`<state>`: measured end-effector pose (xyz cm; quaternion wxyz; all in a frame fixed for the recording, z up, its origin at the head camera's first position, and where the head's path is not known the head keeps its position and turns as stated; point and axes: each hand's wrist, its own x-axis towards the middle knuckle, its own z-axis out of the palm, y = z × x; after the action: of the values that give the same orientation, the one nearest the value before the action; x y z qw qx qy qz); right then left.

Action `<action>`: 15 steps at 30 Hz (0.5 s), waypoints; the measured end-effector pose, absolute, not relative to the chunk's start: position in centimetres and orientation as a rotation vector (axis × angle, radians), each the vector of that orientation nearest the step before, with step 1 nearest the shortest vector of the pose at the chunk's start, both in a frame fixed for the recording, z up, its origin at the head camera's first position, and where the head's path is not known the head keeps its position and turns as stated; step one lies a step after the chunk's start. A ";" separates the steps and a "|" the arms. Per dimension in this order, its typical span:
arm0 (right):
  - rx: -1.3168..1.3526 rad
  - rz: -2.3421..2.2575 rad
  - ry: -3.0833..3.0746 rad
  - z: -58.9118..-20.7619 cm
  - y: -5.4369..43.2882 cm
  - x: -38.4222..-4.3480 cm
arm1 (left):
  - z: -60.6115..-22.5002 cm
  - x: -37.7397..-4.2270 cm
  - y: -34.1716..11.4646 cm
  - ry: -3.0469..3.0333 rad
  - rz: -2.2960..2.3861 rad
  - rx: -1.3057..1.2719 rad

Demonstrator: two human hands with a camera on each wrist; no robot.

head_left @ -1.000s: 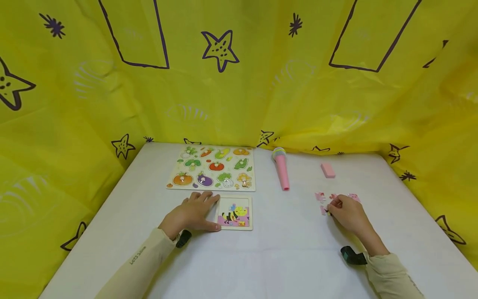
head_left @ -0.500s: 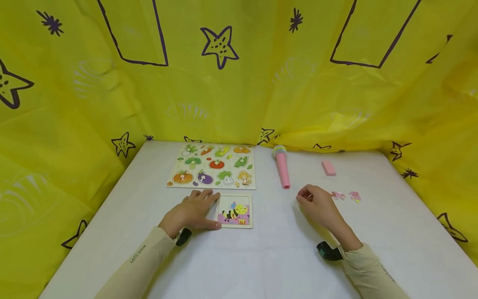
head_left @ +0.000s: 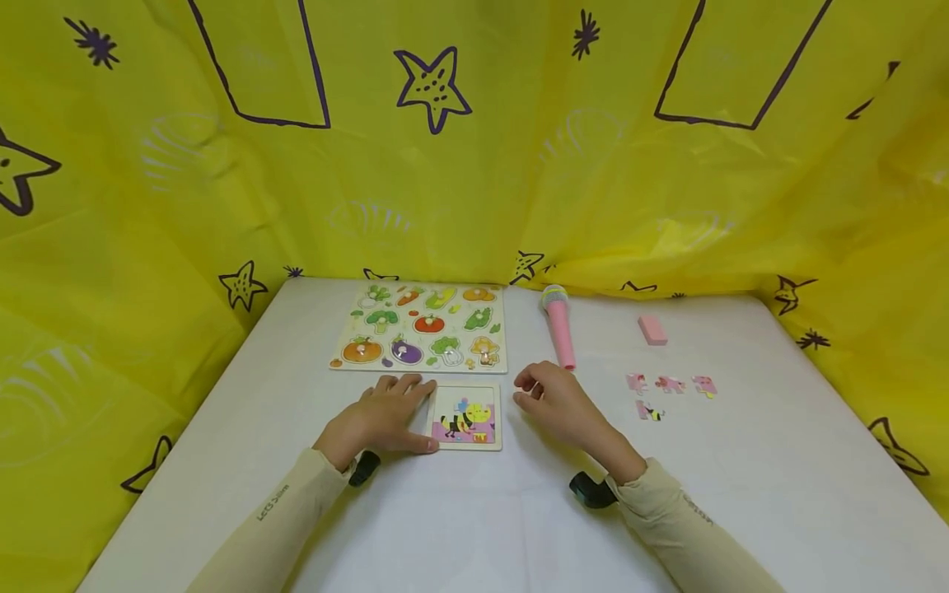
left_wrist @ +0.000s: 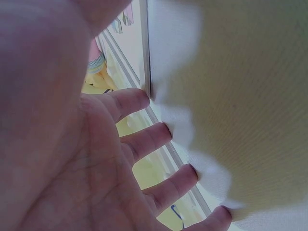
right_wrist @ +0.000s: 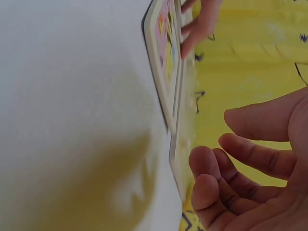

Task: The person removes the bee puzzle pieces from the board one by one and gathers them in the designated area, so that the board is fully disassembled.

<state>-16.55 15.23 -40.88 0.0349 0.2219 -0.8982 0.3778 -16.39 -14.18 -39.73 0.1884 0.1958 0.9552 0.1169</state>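
A small square puzzle tray (head_left: 498,418) with a pale frame holds a bee picture (head_left: 474,420) in pink and yellow; its upper part shows bare white backing. My left hand (head_left: 381,416) rests along the tray's left side, thumb at the near corner and index fingertip at the far corner. In the left wrist view its fingers (left_wrist: 149,139) are spread and fairly straight. Just right of the tray hovers my right hand (head_left: 559,403), fingers loosely bent. The right wrist view shows a gap between thumb and fingers (right_wrist: 204,163), with nothing held there.
Several loose pink jigsaw pieces (head_left: 670,385) lie at the right, one bearing black and yellow (head_left: 652,413). A vegetable peg puzzle board (head_left: 341,346) lies behind the tray. A pink toy microphone (head_left: 561,333) and a pink block (head_left: 652,330) lie farther back, before a yellow curtain (head_left: 445,198).
My right hand has left the loose pieces and travelled left to beside the tray, uncovering the pieces. The left hand has stayed at the tray.
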 end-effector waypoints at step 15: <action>0.889 1.124 -2.955 -41.2 9.7 -16.7 | -39.9 -16.6 -14.1 2.691 0.273 0.556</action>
<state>-16.70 9.65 -41.22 -0.0714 0.2700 -0.8975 0.3412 -16.63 -14.14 -39.94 0.1888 0.1977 0.9570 0.0971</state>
